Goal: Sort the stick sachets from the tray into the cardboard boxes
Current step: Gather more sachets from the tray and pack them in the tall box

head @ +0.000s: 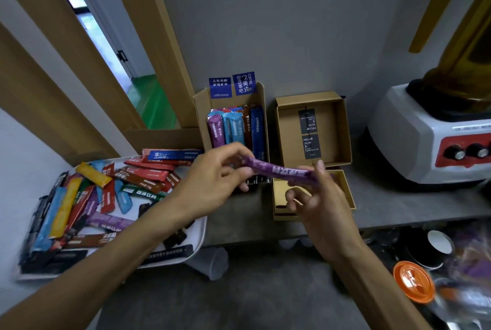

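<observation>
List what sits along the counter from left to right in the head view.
White tray of loose sachets → open cardboard box with sachets standing upright → shallow cardboard box with two dark labels → white blender base with red panel.

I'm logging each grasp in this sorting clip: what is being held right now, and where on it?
One purple stick sachet, held level by both ends: the left hand pinches its left end, the right hand its right end.

A white blender (425, 138) with a red panel and 2 knobs stands right; an orange lid (414, 282) and a paper cup (439, 244) sit below.
</observation>
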